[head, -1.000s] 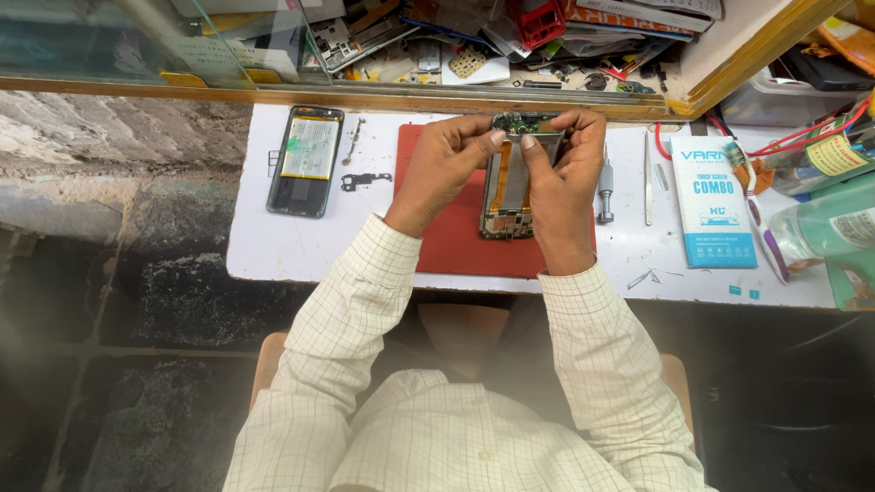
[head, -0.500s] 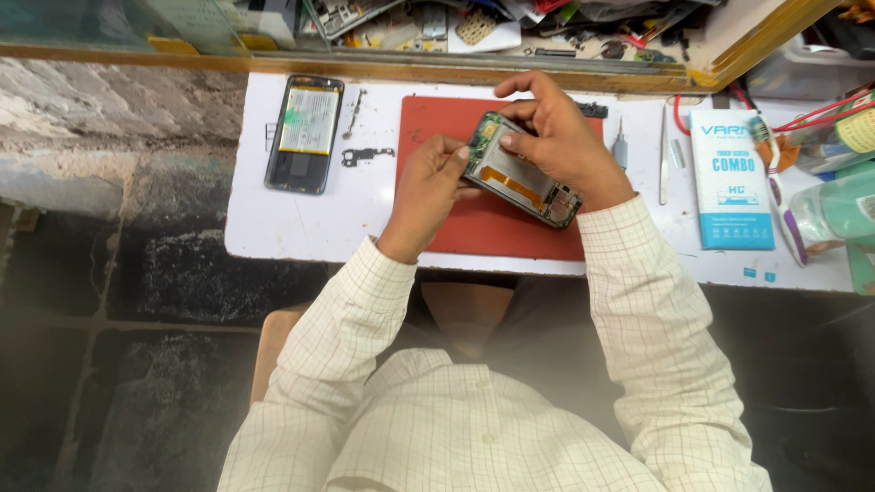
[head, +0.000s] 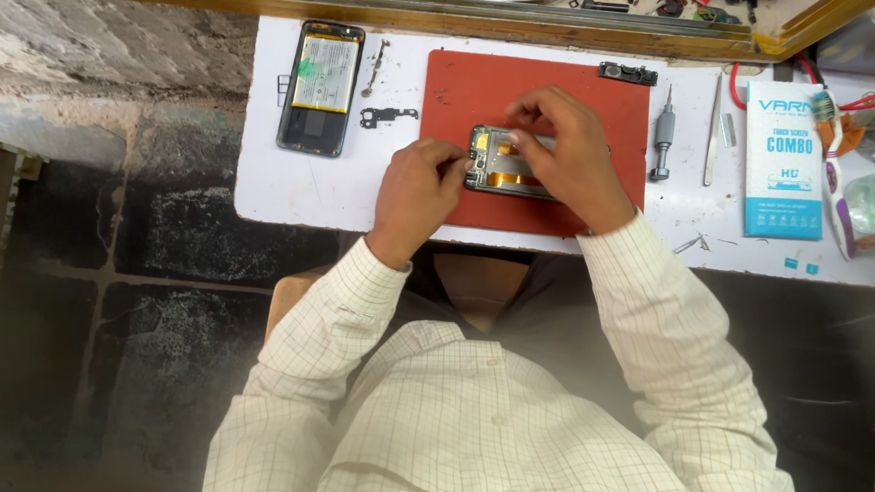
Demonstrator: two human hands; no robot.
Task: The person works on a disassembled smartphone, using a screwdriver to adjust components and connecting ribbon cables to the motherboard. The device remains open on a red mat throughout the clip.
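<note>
A phone repair workshop: a white tabletop (head: 273, 182) carries a red work mat (head: 474, 91), an opened phone with its battery bared (head: 321, 87), a small screwdriver (head: 663, 141), tweezers (head: 712, 132) and loose metal parts (head: 387, 116) beside a boxed replacement screen (head: 782, 164).

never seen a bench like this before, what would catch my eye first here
First, the two hands at the centre: the left hand and right hand both grip an opened phone frame lying on a red mat. Next, up at the left of the white table, a second opened phone lies with its battery showing. To the right of the mat lie a grey screwdriver, tweezers and a blue and white box.
</note>
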